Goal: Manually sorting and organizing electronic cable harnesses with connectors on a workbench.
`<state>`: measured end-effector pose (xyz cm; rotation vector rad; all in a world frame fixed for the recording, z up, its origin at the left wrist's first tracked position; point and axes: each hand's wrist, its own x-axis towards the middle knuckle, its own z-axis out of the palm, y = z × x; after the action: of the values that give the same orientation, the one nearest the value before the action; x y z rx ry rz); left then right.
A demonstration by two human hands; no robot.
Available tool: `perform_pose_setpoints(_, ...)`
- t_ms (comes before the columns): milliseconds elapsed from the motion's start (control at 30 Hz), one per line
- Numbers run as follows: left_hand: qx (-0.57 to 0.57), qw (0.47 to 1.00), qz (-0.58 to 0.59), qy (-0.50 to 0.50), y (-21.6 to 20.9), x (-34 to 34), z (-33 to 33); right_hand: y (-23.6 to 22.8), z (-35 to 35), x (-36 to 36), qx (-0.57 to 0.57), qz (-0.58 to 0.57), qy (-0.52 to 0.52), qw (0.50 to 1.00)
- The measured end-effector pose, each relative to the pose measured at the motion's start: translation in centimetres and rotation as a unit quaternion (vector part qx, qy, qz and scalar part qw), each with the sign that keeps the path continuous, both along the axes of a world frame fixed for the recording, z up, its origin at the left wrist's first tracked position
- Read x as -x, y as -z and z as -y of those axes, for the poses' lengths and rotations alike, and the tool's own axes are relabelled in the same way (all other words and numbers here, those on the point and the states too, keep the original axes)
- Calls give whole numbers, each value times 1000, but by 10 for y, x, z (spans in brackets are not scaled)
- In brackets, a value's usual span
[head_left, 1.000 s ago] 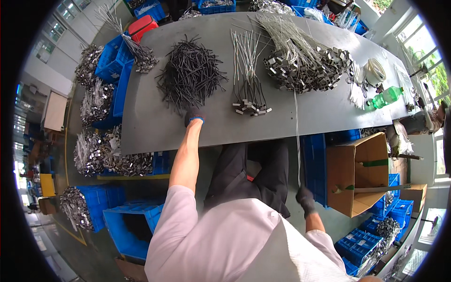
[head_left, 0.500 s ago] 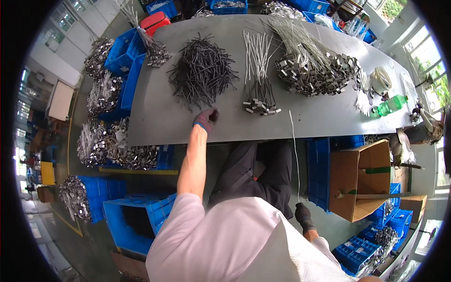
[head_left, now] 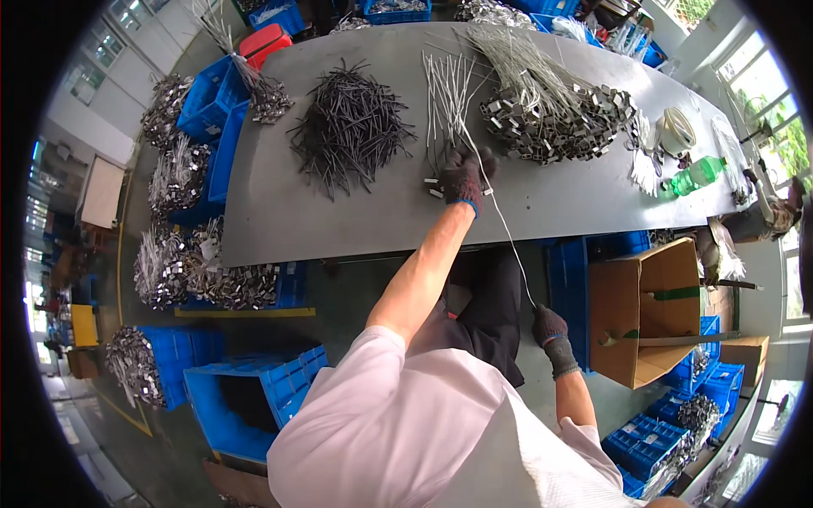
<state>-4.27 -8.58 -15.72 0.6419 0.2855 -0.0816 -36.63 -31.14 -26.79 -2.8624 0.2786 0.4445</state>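
White wire [head_left: 509, 232] runs between both hands, so I'd call this piece unfinished. Right hand [head_left: 550, 328], at 5 o'clock from the other one, has its gloved fingers closed round the low end, down past the near edge of the surface [head_left: 279, 203]. Left hand [head_left: 464, 179] is over the surface with the fingers bent near the wire's upper stretch; can't honestly tell if they're pinching it, the glove hides too much.

Just beyond, at 12 o'clock, there's a small bunch of wires [head_left: 449, 93] laid roughly side by side, metal ends partly under the glove. Big heap of metal-ended wires [head_left: 550, 127] at 2, loose black pieces [head_left: 351, 127] piled at 10, so plenty left by my reckoning. Further out: green bottle [head_left: 698, 176] at 3, open cardboard box [head_left: 611, 317] at 4.

Brands or writing? Nothing legible; the pale tags on the blue crates [head_left: 648, 440] at 5 are too tiny.
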Motion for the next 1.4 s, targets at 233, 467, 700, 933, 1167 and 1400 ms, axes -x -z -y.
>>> perform_pose_setpoints(233,-158,975,137,-73,-18,11,-1,27,24,46,18,-90,64,994)
perform_pose_setpoints(467,-166,976,130,-46,-31,15,-8,34,32,64,-8,-104,78,991)
perform_pose_setpoints(700,-194,954,69,219,-15,21,-18,50,32,77,10,-36,53,998)
perform_pose_setpoints(933,-256,935,117,216,0,33,-8,29,31,68,-100,42,40,993)
perform_pose_setpoints(1167,-430,847,192,247,54,110,31,-110,-74,-130,-483,276,210,804)
perform_pose_setpoints(1400,-325,898,83,283,63,49,-10,-27,-85,-226,-139,399,-120,898)
